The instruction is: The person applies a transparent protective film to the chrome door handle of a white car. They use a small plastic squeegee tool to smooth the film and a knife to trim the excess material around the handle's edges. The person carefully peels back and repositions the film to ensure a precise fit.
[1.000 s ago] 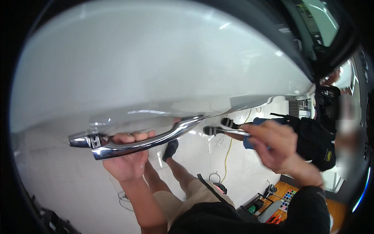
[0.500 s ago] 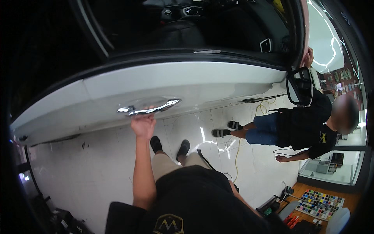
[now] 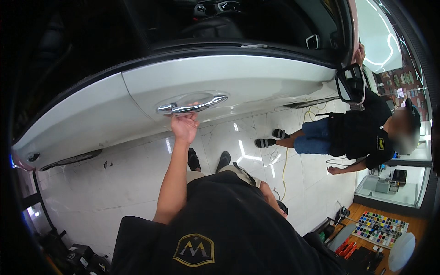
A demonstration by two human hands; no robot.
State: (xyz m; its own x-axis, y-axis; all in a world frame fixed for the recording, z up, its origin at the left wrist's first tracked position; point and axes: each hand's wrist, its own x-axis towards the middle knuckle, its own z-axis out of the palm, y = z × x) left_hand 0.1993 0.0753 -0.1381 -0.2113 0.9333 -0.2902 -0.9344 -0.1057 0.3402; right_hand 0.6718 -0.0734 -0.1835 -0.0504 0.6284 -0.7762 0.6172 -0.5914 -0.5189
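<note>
The left hand (image 3: 185,129) is curled round the chrome door handle (image 3: 204,107) from below, palm turned up, with its fingers tucked behind the bar and the handle resting in its grip. The handle sits on a white car door (image 3: 266,75), close to that door's left edge, where a thin seam divides it from the next white panel (image 3: 87,114), and lies below the black window trim (image 3: 201,51). Behind the handle is a shallow round hollow, partly covered by the fingers. The right arm hangs beside the body, with the right hand (image 3: 266,190) low by the beige shorts (image 3: 236,171); I cannot tell how far open it is or whether it has hold of anything. At the door's right end stands a black side mirror (image 3: 352,86). Beyond it a co-worker (image 3: 343,135) in a black shirt, blue shorts and sandals stands on the pale tiled floor (image 3: 123,183), one hand lowered and loosely curled. A yellow hose (image 3: 285,169) runs across the tiles near the sandals. Toward the lower right, a chart of small coloured squares (image 3: 382,229) lies on a wooden surface (image 3: 417,223), with red-handled tools (image 3: 347,249) just beside the chart's lower left corner.
</note>
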